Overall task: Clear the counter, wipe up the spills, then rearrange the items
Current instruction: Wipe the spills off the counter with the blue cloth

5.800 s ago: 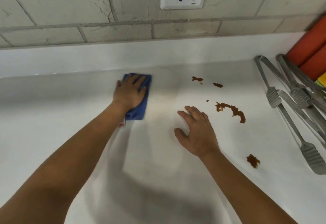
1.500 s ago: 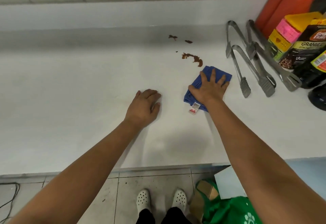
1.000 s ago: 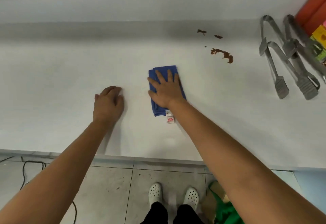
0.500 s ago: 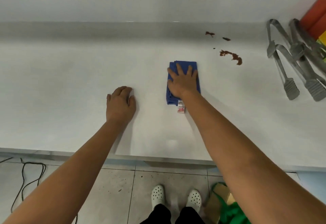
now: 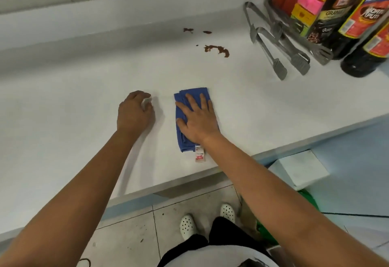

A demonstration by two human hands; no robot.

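White counter (image 5: 63, 119) carries the work: half a second ago the right hand (image 5: 197, 122) had the blue cloth (image 5: 181, 136) farther up the surface, and both have since slid back toward the front edge. So the brown spills (image 5: 216, 49) remain unwiped, well beyond the fingertips and off to their right (the tongs (image 5: 273, 56) lie farther right again). That hand lies flat, fingers straight and spread, pressing the cloth down. The left hand (image 5: 134, 113), just beside it, rests on bare counter, loosely curled, holding nothing.
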